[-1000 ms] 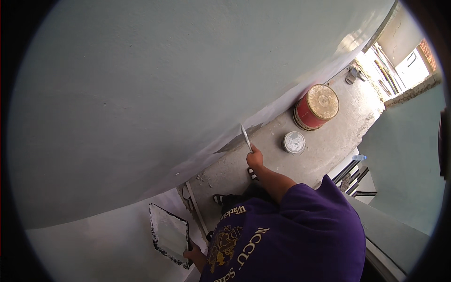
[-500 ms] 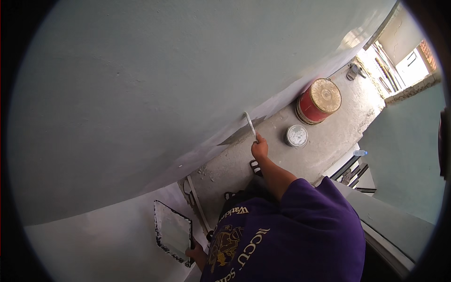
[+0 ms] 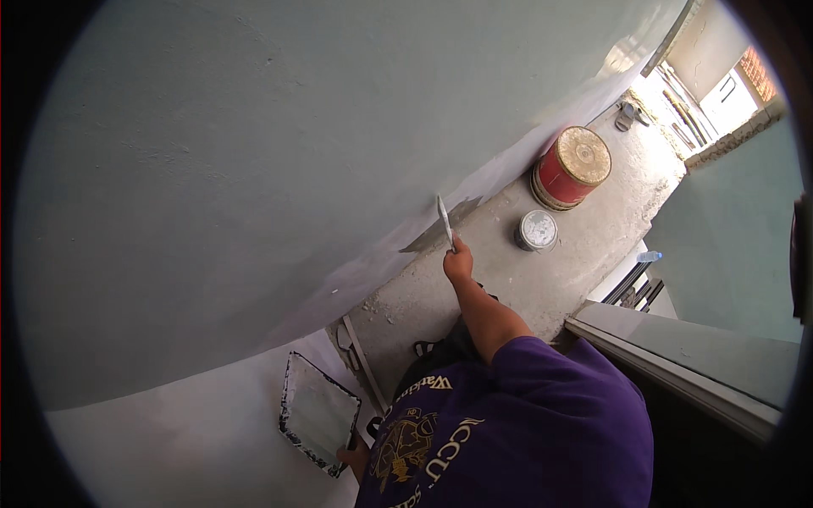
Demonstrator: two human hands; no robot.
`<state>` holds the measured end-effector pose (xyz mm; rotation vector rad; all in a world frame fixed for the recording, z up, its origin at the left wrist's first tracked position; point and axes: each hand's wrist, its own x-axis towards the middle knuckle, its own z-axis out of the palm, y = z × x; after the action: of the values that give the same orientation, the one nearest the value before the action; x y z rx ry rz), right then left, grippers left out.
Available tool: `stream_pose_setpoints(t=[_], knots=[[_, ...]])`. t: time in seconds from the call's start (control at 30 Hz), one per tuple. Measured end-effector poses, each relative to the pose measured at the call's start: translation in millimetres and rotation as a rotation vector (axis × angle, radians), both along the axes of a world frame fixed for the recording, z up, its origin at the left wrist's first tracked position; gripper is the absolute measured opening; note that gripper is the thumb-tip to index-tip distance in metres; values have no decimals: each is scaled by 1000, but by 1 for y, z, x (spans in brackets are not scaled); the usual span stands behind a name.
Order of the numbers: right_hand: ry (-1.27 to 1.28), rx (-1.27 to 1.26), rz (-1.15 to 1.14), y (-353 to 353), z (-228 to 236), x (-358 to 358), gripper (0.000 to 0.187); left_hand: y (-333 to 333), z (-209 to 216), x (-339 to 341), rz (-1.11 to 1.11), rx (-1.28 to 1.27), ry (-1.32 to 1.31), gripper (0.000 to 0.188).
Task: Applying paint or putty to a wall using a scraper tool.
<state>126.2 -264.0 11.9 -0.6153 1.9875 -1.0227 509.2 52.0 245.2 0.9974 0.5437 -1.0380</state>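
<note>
My right hand (image 3: 458, 261) is closed round a slim, paint-smeared paintbrush (image 3: 445, 217), seen nearly edge-on. Its tip is at the low part of the grey-green wall (image 3: 279, 169), close above a paler lilac-white strip; whether it touches cannot be told. Down at the left, my left hand (image 3: 356, 455) grips the edge of a paint tray (image 3: 320, 413) with a black, splattered rim. Pale grey-green paint coats the tray's inside. My left fingers are partly hidden by the tray.
A red drum (image 3: 566, 173) with a crusted lid stands by the wall, and a smaller whitish paint can (image 3: 536, 230) is nearer. Sandals (image 3: 627, 116) lie toward the bright doorway. At the right are a plastic bottle (image 3: 649, 256) and a ledge (image 3: 677, 372). Rubble dots the concrete floor (image 3: 398, 313).
My right hand and the paintbrush have shifted slightly left and the brush stands more upright. The view has tilted a little. My left hand still holds the tray.
</note>
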Motion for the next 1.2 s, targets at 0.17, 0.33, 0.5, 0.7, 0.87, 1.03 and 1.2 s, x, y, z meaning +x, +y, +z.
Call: stream_pose_setpoints(t=[0.17, 0.33, 0.5, 0.7, 0.87, 1.03, 1.2], knots=[[-3, -129, -101, -25, -13, 12, 55, 7, -16, 38, -141, 142, -115, 51], [-15, 59, 316, 18, 4, 87, 57, 27, -16, 85, -144, 161, 5, 54], [18, 77, -43, 28, -20, 60, 56, 10, -10, 70, -330, 670, -421, 55], [67, -118, -90, -12, -14, 81, 57, 46, -51, 123, -395, 182, -136, 39], [6, 1, 298, 32, -14, 109, 57, 67, -62, 140, -497, 168, -419, 22], [12, 1, 12, 17, -24, 80, 57, 60, -57, 127, -777, 169, -839, 25], [-100, -12, 155, 17, -3, 134, 52, 39, -44, 97, -603, 309, -711, 39]])
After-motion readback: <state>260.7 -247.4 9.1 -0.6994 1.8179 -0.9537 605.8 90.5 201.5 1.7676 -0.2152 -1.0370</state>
